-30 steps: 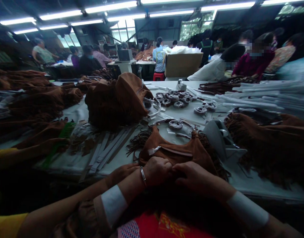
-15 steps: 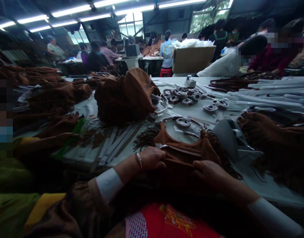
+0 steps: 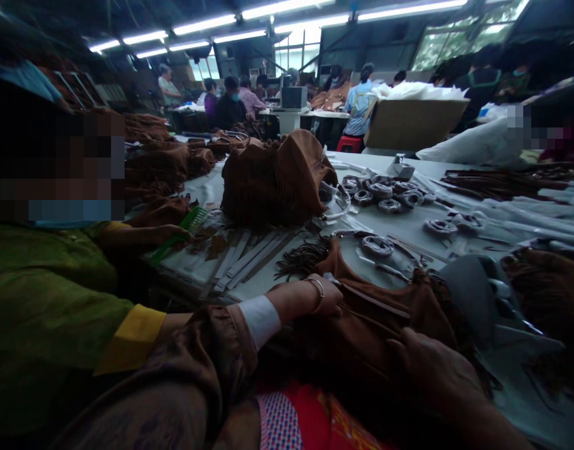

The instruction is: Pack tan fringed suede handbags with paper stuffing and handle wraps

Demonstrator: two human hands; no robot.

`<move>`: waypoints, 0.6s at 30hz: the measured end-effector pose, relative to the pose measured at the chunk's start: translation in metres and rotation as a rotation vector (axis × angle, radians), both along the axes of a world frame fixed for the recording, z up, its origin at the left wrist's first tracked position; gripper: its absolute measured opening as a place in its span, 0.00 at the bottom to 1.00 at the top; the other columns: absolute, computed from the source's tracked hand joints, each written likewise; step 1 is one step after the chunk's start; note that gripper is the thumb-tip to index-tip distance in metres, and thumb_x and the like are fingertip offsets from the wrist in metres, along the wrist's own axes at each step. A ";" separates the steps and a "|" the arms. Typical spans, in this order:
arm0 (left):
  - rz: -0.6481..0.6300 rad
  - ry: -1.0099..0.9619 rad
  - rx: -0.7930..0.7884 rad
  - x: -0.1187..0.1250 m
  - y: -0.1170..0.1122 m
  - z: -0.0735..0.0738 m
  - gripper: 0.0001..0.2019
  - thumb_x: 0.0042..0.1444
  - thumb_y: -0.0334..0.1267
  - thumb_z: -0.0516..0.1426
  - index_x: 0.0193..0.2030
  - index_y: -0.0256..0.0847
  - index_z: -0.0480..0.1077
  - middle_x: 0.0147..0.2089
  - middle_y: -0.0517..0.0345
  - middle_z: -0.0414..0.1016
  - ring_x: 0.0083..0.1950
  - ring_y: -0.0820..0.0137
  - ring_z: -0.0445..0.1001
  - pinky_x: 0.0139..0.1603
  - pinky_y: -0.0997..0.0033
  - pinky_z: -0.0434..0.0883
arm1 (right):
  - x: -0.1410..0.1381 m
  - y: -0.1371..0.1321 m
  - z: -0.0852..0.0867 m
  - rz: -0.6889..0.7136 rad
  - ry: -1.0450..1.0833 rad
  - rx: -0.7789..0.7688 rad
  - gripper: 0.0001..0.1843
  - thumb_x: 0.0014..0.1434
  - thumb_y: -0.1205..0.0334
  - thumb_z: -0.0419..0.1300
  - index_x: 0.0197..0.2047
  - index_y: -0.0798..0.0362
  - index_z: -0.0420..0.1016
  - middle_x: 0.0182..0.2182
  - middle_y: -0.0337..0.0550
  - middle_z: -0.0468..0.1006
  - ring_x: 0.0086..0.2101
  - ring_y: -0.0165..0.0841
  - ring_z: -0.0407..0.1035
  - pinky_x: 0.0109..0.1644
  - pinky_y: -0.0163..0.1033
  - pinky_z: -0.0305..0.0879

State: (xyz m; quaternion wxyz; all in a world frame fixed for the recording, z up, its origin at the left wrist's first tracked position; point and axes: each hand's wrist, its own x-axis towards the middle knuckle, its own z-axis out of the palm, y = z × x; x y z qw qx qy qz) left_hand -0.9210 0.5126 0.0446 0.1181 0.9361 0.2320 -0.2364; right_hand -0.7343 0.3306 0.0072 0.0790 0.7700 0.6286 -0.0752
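1. The step in hand appears to be handling the opening of a brown fringed bag [image 3: 371, 325], which lies at the near edge of the surface [image 3: 403, 222], between the person's two hands.
2. The left hand [image 3: 326, 294] has its grip closed on the bag's fabric, near one end of the zip [image 3: 378, 299].
3. The right hand [image 3: 436, 359] rests on the bag at the other side; whether its grip pinches the fabric is too dark to tell.
4. Any next move on the opening would likely call for a firm hold on both sides and fringe clear of the zip.
5. Counts by the hands: one bag, one zip, one grey device [image 3: 469, 294] just beyond the bag's right side.
6. Wrapped coils: one [image 3: 378, 245] behind the bag, a pair [image 3: 453, 224] farther right, and a heap [image 3: 385, 190] too overlapped to count.
7. One large brown bundle [image 3: 263, 181] sits beyond several pale strips [image 3: 244, 259], also overlapped.
8. One green comb-like tool [image 3: 193, 222] is in a co-worker's hand [image 3: 172, 234].
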 end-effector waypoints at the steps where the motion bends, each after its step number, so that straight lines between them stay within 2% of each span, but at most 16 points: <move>1: 0.008 -0.018 0.000 0.000 -0.001 -0.001 0.21 0.61 0.55 0.55 0.50 0.43 0.77 0.54 0.45 0.78 0.54 0.52 0.76 0.47 0.60 0.73 | -0.007 0.005 0.002 0.028 0.014 0.022 0.12 0.67 0.50 0.53 0.37 0.48 0.69 0.35 0.47 0.81 0.38 0.44 0.77 0.34 0.42 0.58; 5: 0.011 -0.068 -0.024 -0.003 -0.005 0.000 0.15 0.60 0.50 0.58 0.42 0.40 0.79 0.45 0.45 0.80 0.48 0.55 0.78 0.45 0.61 0.73 | -0.044 0.037 0.004 0.097 0.111 0.111 0.14 0.66 0.48 0.53 0.42 0.49 0.70 0.39 0.49 0.80 0.41 0.43 0.76 0.38 0.41 0.60; 8: 0.024 -0.138 -0.023 -0.015 -0.009 0.003 0.13 0.60 0.46 0.58 0.39 0.38 0.78 0.40 0.46 0.80 0.43 0.57 0.79 0.43 0.62 0.73 | -0.058 0.058 -0.006 0.050 0.205 0.097 0.16 0.65 0.47 0.52 0.38 0.49 0.70 0.37 0.48 0.81 0.40 0.42 0.75 0.35 0.40 0.56; 10: 0.021 -0.315 0.007 -0.029 -0.012 0.003 0.12 0.60 0.44 0.58 0.42 0.38 0.76 0.42 0.46 0.79 0.44 0.58 0.78 0.44 0.62 0.74 | -0.054 0.064 -0.015 0.010 0.294 0.063 0.17 0.64 0.45 0.52 0.35 0.49 0.70 0.33 0.45 0.80 0.36 0.40 0.75 0.33 0.39 0.54; 12: 0.048 -0.595 0.037 -0.044 -0.014 0.001 0.10 0.61 0.42 0.58 0.42 0.38 0.75 0.44 0.47 0.79 0.46 0.60 0.77 0.48 0.63 0.73 | -0.043 0.065 -0.025 -0.004 0.373 0.052 0.19 0.62 0.42 0.52 0.33 0.49 0.69 0.30 0.43 0.79 0.33 0.38 0.73 0.32 0.38 0.54; 14: 0.201 -0.861 0.012 -0.057 -0.012 0.001 0.09 0.63 0.41 0.56 0.39 0.38 0.74 0.42 0.49 0.78 0.46 0.63 0.76 0.50 0.64 0.72 | -0.032 0.062 -0.031 0.011 0.422 0.069 0.20 0.61 0.41 0.52 0.31 0.49 0.69 0.29 0.42 0.79 0.32 0.37 0.72 0.33 0.38 0.55; 16: 0.488 -1.028 -0.123 -0.066 -0.004 0.003 0.10 0.65 0.41 0.54 0.38 0.38 0.73 0.38 0.52 0.78 0.41 0.67 0.76 0.46 0.67 0.73 | -0.024 0.059 -0.034 0.025 0.453 0.076 0.21 0.60 0.40 0.53 0.29 0.49 0.68 0.26 0.41 0.77 0.30 0.37 0.70 0.33 0.38 0.56; 18: 0.797 -1.125 -0.327 -0.072 0.007 0.005 0.12 0.66 0.42 0.52 0.40 0.38 0.71 0.36 0.54 0.77 0.36 0.71 0.75 0.39 0.71 0.73 | -0.022 0.058 -0.034 0.027 0.472 0.075 0.22 0.59 0.40 0.54 0.27 0.49 0.67 0.24 0.40 0.76 0.29 0.36 0.69 0.33 0.38 0.56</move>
